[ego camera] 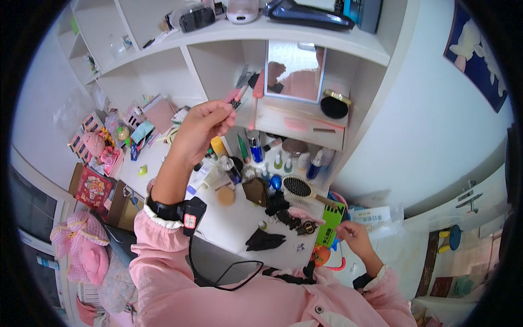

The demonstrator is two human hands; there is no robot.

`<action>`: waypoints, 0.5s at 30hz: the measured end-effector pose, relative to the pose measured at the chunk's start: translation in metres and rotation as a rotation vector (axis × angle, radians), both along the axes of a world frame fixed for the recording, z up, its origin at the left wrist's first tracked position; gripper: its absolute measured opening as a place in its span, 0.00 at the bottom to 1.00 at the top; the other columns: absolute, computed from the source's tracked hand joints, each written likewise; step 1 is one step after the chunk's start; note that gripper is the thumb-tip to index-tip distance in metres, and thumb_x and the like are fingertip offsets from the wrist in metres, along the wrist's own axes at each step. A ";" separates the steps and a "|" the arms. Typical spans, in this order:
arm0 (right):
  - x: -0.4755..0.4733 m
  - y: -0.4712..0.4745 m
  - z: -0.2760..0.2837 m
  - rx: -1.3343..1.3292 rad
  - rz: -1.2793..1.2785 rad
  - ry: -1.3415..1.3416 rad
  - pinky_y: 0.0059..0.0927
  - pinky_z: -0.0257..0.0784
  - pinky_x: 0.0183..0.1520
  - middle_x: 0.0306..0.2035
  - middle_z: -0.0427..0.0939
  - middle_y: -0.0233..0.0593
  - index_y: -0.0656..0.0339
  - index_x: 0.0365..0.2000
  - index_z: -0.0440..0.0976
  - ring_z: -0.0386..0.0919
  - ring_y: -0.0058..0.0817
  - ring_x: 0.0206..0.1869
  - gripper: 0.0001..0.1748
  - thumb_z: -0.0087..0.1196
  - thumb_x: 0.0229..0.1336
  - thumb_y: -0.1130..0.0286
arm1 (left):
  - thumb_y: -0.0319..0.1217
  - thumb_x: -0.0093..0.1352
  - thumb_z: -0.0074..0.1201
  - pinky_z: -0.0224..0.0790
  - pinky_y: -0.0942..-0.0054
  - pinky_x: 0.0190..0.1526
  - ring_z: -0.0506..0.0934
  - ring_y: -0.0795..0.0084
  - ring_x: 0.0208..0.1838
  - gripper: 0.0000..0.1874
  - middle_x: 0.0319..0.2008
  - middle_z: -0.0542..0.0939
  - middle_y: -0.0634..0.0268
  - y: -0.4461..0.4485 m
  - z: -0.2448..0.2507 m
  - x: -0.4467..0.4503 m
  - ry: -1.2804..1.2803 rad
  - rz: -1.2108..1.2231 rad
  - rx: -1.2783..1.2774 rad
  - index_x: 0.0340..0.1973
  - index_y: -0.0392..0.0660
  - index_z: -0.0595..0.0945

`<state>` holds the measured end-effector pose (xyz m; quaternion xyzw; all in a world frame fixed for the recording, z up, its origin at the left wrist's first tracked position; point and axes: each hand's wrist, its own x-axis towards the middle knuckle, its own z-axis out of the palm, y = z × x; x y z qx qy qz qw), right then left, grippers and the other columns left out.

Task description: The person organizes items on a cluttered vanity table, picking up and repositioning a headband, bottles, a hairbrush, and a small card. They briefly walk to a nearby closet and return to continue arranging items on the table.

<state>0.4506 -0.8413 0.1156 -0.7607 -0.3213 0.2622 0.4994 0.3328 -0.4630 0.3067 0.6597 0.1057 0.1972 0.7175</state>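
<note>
My left hand (pixel 206 128) is raised before the shelf compartment, its thumb and fingers pinching a small black-and-white patterned object (pixel 235 104). Just beyond it are makeup brushes (pixel 242 92), partly overlapped in the view, and a framed mirror (pixel 295 73) stands to their right. Low at the right, my right hand (pixel 354 239) has bent fingers beside the edge of a bright green box (pixel 330 225); whether it touches the box or holds anything cannot be told. Between the hands lie a paddle hairbrush (pixel 297 187), a brown pouch (pixel 255 191) and a folded black cloth (pixel 265 240).
Bottles, including a blue one (pixel 255 149), crowd the desk below a small white drawer unit (pixel 300 118). A black compact (pixel 334 107) lies on that unit. Pink plush toys (pixel 94 144) and an open cardboard box (pixel 124 204) are at the left. A black cable (pixel 239 261) loops before my chest.
</note>
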 end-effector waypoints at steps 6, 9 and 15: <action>0.017 0.004 -0.008 -0.042 0.035 -0.014 0.21 0.65 0.25 0.18 0.73 0.36 0.69 0.25 0.72 0.70 0.18 0.21 0.07 0.49 0.53 0.74 | 0.35 0.66 0.47 0.56 0.85 0.26 0.66 0.82 0.22 0.12 0.20 0.73 0.69 -0.021 -0.022 -0.063 0.070 0.070 0.062 0.26 0.40 0.75; 0.023 0.007 -0.018 -0.041 0.042 0.072 0.19 0.64 0.24 0.18 0.72 0.33 0.69 0.25 0.72 0.70 0.16 0.21 0.07 0.50 0.53 0.74 | 0.35 0.66 0.46 0.56 0.84 0.26 0.66 0.82 0.22 0.12 0.20 0.74 0.69 -0.027 -0.048 -0.090 0.127 0.129 0.015 0.26 0.40 0.76; 0.039 0.022 -0.042 -0.258 0.157 -0.045 0.22 0.66 0.27 0.22 0.74 0.39 0.68 0.28 0.73 0.71 0.22 0.23 0.08 0.53 0.50 0.72 | 0.31 0.64 0.46 0.58 0.86 0.28 0.68 0.84 0.26 0.07 0.25 0.75 0.70 -0.049 -0.143 -0.132 0.503 0.172 0.066 0.32 0.41 0.76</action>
